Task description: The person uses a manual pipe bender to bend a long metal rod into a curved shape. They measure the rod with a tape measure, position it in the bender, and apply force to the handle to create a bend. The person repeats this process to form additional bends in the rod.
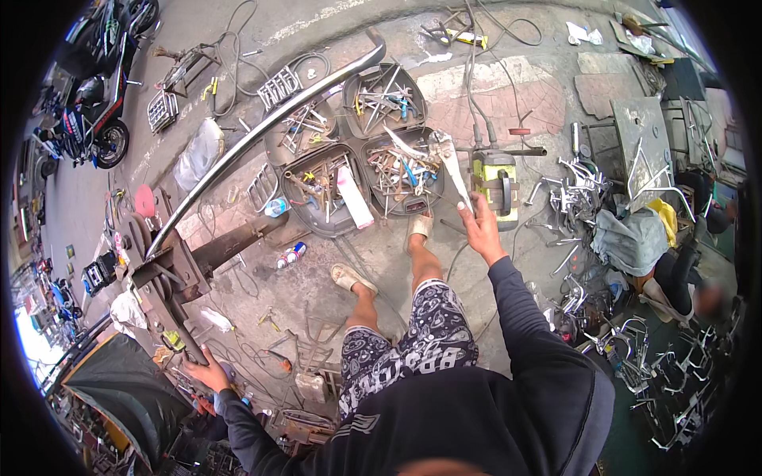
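On the left, my left hand (208,371) is closed at the lower end of a dark metal bar (189,346) that runs down from a heavy steel bending fixture (163,274). A long, curved, shiny metal tube (262,131) rises from that fixture toward the far middle. My right hand (480,228) is closed round the lower end of a long, pale, flat-handled tool (454,170) with a wider head. Its exact kind is unclear. The tool points away from me, between an open bin of hand tools (401,208) and a yellow-green welding machine (497,190).
Several dark bins of tools (329,226) stand beyond my feet. Cables (476,95) snake over the concrete. Bent metal tube pieces (583,186) pile up at the right, near another person (679,274). A motorcycle (91,119) is parked at the far left.
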A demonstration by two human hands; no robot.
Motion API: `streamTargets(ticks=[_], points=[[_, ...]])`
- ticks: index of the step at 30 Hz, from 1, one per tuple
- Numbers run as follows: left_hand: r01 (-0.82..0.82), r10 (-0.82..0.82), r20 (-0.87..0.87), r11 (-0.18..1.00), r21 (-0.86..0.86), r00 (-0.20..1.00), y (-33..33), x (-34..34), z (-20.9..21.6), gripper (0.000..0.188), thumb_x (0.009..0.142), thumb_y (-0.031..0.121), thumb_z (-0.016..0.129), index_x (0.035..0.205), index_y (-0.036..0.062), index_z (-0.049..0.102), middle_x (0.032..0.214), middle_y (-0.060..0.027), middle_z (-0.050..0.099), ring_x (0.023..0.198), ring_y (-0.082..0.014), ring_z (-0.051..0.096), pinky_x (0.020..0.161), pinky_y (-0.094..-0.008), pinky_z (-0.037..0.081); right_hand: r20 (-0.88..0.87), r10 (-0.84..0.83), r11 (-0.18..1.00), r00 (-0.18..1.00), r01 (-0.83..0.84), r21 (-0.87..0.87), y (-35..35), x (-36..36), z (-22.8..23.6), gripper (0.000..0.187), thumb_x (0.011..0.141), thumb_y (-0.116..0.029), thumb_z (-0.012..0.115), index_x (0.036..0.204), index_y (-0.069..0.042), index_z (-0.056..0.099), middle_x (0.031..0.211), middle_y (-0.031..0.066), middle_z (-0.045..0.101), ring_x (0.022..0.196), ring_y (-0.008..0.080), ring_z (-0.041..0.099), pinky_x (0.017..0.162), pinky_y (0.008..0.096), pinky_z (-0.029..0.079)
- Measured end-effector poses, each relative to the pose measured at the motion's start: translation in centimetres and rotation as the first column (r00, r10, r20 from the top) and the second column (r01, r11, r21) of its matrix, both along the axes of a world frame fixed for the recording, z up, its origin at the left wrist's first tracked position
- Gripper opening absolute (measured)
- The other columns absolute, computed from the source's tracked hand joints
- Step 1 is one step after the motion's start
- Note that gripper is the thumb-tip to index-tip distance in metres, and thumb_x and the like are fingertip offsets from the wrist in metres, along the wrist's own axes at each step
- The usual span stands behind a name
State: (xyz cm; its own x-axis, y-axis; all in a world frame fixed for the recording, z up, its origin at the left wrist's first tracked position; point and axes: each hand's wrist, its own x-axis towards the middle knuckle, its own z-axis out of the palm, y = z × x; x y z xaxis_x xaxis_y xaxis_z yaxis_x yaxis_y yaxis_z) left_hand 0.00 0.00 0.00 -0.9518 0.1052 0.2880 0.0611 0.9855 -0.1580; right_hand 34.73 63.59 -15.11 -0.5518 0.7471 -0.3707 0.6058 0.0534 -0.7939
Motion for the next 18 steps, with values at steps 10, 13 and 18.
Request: streamTargets(ticks=[10,13,18], points=[[0.608,-0.722,-0.057,0.534,0.587,0.689,24.3,17.1,1.4,0.080,0.085,0.058,0.074,0.148,0.0169,0.046,0.154,-0.0116,0.046,0.142,-0.0304,0.039,0.119,-0.0503,0.022,-0.160,0.441,0.889,0.883,-0.407,0.208,-9.9,-0.8,25.3,0.031,0.099,-0.021,0.070,0.121,-0.001,0.059,0.063,0.0037,0.057,0.057,0.0080,0.045,0.053,0.0278,0.035],[0.531,-0.733,0.004,0.496,0.687,0.680,22.9,18.7,3.3,0.062,0.093,0.049,0.069,0.142,0.0155,0.051,0.139,-0.0101,0.055,0.131,-0.0274,0.048,0.115,-0.0482,0.026,-0.019,0.568,0.782,0.823,-0.532,0.326,-16.7,-0.6,29.0,0.028,0.098,-0.021,0.071,0.116,-0.002,0.061,0.058,0.0031,0.052,0.054,0.0085,0.040,0.051,0.0293,0.031],[0.283,-0.907,0.018,0.151,0.947,0.421,16.9,19.5,0.2,0.043,0.099,0.037,0.065,0.129,0.0076,0.057,0.115,-0.0141,0.063,0.112,-0.0257,0.058,0.106,-0.0465,0.035,0.085,0.577,0.758,0.812,-0.572,0.313,-24.2,-0.5,30.2,0.029,0.099,-0.022,0.071,0.115,-0.001,0.061,0.062,0.0016,0.049,0.059,0.0079,0.040,0.053,0.0282,0.031]])
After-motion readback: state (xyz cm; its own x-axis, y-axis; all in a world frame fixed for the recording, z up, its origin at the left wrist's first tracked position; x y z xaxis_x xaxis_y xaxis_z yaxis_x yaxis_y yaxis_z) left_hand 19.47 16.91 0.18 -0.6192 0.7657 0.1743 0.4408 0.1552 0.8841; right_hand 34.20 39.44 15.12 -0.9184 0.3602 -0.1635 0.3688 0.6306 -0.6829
